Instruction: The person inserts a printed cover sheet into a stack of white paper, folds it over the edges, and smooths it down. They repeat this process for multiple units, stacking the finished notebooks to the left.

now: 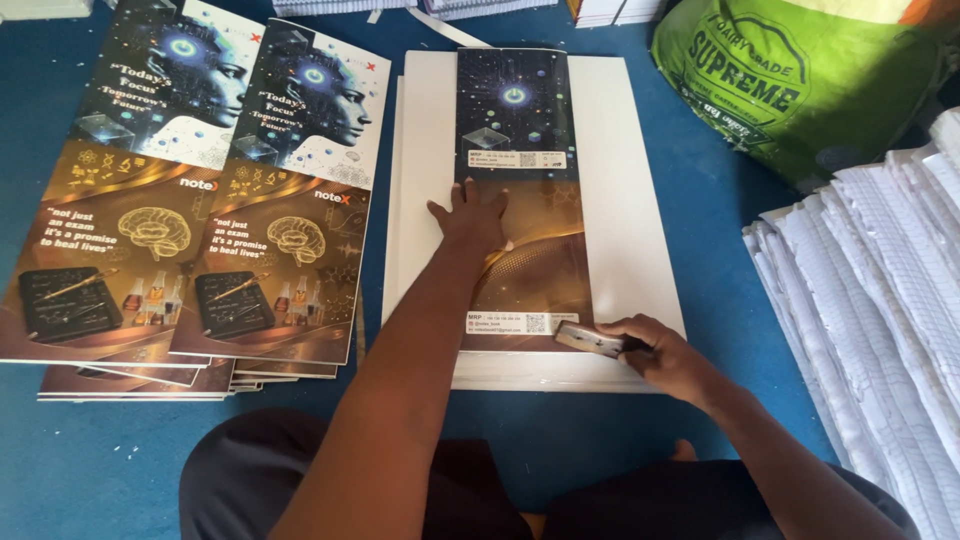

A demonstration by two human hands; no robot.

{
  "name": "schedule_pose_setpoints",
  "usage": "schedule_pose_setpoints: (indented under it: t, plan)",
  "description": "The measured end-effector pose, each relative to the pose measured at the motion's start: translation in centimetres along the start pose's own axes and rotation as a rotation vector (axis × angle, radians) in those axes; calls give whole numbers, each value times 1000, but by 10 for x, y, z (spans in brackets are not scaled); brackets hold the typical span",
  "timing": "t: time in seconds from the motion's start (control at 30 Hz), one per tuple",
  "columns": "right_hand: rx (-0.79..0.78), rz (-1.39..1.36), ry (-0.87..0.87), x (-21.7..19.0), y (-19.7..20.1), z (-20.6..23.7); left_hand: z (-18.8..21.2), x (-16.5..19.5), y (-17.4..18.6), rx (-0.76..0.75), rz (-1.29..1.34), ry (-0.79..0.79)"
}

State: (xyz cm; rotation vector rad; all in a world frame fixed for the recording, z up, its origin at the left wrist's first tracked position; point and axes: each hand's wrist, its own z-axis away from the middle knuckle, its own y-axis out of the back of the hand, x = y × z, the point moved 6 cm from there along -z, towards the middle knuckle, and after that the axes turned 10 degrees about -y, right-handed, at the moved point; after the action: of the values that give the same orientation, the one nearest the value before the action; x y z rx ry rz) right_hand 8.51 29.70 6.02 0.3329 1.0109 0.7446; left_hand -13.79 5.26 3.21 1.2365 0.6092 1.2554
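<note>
Left hand (470,215) spread flat, pinning cover strip (520,190) on white sheet stack (630,200); right hand (655,350) clamped on small blade-like tool (590,340) at strip's lower corner; risk: strip skewing if pressure eases, tool nicking print.

Two hands are at work: the left hand (470,218) and the right hand (655,352). One printed cover sheet (520,150) lies on one white board stack (625,180). One small metal tool (588,340). Two piles of printed covers (190,200) (side by side), one green sack (800,80), and perhaps one heap of ruled paper bundles (880,280), its edge cut off.
</note>
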Motion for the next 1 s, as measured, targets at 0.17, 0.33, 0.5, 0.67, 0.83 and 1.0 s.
schedule_pose_setpoints:
  t: [0.17, 0.33, 0.5, 0.67, 0.83, 1.0]
  plan:
    - [60, -170, -262, 1, 23, -4, 6, 1, 1, -31, 22, -8]
    - [374, -618, -350, 25, 66, -16, 11, 1, 4, -31, 67, -40]
    - [593, -717, -412, 70, 93, -26, 10, 2, 2, 20, 20, -38]
    - [693, -523, -398, 99, 97, -40, 25, -4, 0, 195, -18, -83]
    - [924, 95, -197, 81, 106, -35, 73, -8, 4, 534, 47, -111]
    - [876, 69, 14, 39, 91, -34, 122, 3, -2, 578, 233, -171]
